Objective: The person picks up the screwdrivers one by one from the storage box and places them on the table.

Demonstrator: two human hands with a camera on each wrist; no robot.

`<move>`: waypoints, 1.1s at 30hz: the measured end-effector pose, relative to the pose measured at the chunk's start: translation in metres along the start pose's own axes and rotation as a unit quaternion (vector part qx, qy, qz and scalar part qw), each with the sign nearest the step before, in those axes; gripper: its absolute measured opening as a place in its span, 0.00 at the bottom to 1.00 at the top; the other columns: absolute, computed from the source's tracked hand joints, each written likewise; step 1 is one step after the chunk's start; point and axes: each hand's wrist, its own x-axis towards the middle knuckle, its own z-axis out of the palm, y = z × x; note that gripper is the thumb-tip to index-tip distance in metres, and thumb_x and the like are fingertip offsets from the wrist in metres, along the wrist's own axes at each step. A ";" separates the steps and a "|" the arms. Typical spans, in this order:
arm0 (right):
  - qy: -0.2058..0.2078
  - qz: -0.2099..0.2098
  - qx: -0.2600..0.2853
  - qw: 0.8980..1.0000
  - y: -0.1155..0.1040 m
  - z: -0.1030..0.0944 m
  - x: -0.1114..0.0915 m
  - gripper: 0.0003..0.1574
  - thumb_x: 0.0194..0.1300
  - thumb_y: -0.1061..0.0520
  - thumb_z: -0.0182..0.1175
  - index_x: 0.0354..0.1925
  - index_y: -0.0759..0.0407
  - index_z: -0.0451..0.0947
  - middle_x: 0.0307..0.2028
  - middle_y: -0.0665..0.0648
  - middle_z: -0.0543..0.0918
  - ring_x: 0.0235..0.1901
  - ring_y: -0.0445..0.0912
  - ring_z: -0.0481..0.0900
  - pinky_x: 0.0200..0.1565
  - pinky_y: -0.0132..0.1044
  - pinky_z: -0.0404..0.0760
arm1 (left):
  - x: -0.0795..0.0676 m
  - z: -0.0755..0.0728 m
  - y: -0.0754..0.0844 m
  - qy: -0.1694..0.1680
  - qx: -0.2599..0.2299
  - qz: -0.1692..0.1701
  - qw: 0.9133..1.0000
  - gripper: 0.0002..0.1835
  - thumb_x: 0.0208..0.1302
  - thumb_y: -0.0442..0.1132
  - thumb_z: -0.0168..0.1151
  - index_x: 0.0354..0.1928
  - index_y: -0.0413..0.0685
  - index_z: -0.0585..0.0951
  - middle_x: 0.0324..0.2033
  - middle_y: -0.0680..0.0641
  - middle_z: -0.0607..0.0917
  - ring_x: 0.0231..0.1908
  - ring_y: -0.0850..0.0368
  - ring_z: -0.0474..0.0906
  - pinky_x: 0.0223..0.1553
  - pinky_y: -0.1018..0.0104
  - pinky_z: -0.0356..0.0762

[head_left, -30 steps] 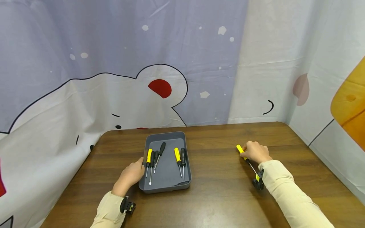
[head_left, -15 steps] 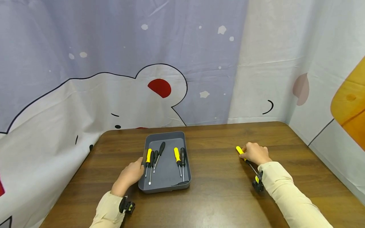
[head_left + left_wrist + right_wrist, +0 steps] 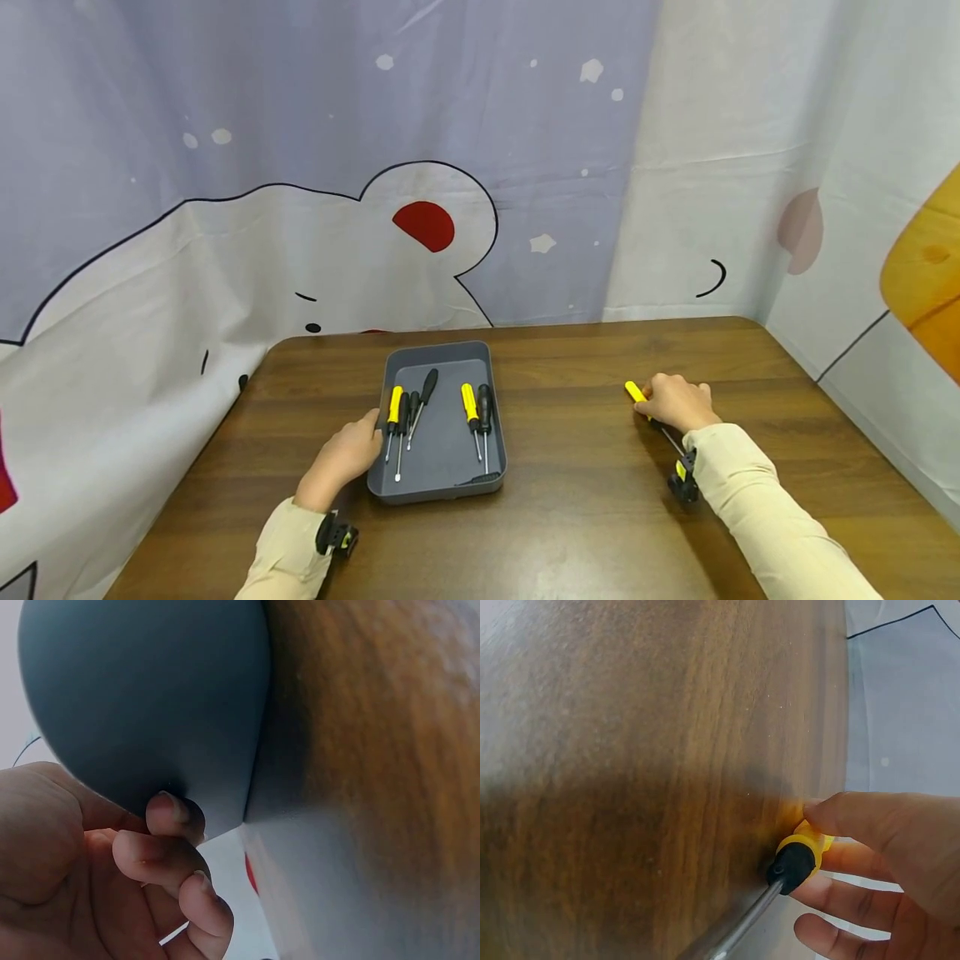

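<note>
My left hand (image 3: 341,458) grips the left wall of a grey tray (image 3: 444,454); in the left wrist view its curled fingers (image 3: 169,859) press against the tray's outer side. At the right of the table, my right hand (image 3: 681,402) pinches a screwdriver (image 3: 634,391) by its yellow and black handle. The right wrist view shows the thumb and fingers around that handle, close to the tabletop, with the metal shaft pointing back towards the wrist. The shaft's tip is out of that view.
In the tray lie several screwdrivers: yellow-handled ones (image 3: 394,405) (image 3: 469,402) and black-handled ones (image 3: 429,385) (image 3: 484,407). A small dark piece (image 3: 480,479) lies by its near wall. A brown wooden table (image 3: 570,467) carries everything, with a printed curtain (image 3: 547,167) behind.
The head view has shifted very slightly. Both hands keep their places, the left on the tray and the right on the screwdriver.
</note>
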 end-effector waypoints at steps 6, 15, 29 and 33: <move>-0.002 -0.001 -0.002 1.000 -0.003 -0.003 -0.002 0.21 0.56 0.47 0.64 0.45 0.57 0.84 0.45 0.64 0.85 0.38 0.59 0.82 0.39 0.56 0.63 | 0.000 0.000 -0.002 -0.006 -0.002 -0.008 1.000 0.28 0.69 0.37 0.42 0.68 0.29 0.61 0.58 0.28 0.75 0.56 0.32 0.74 0.55 0.38 0.71; -0.003 -0.002 -0.009 1.000 -0.004 -0.008 -0.002 0.28 0.59 0.44 0.62 0.51 0.62 0.81 0.50 0.67 0.83 0.45 0.65 0.80 0.41 0.58 0.64 | 0.000 0.001 -0.003 -0.003 -0.001 -0.003 1.000 0.28 0.69 0.37 0.42 0.68 0.28 0.61 0.58 0.28 0.75 0.56 0.32 0.74 0.55 0.39 0.71; 0.019 -0.040 -0.005 0.999 -0.028 -0.026 0.002 0.32 0.64 0.46 0.58 0.55 0.69 0.77 0.52 0.70 0.80 0.49 0.67 0.79 0.42 0.61 0.75 | -0.002 -0.003 0.003 -0.009 -0.004 -0.003 1.000 0.28 0.69 0.37 0.42 0.68 0.29 0.61 0.59 0.28 0.74 0.56 0.32 0.74 0.55 0.38 0.71; 0.019 -0.053 0.018 0.998 -0.041 -0.031 0.004 0.31 0.64 0.47 0.58 0.55 0.70 0.76 0.52 0.72 0.80 0.48 0.66 0.80 0.42 0.58 0.79 | -0.001 -0.002 0.002 -0.007 -0.001 -0.003 1.000 0.28 0.69 0.37 0.42 0.68 0.30 0.61 0.58 0.29 0.75 0.56 0.32 0.74 0.55 0.39 0.71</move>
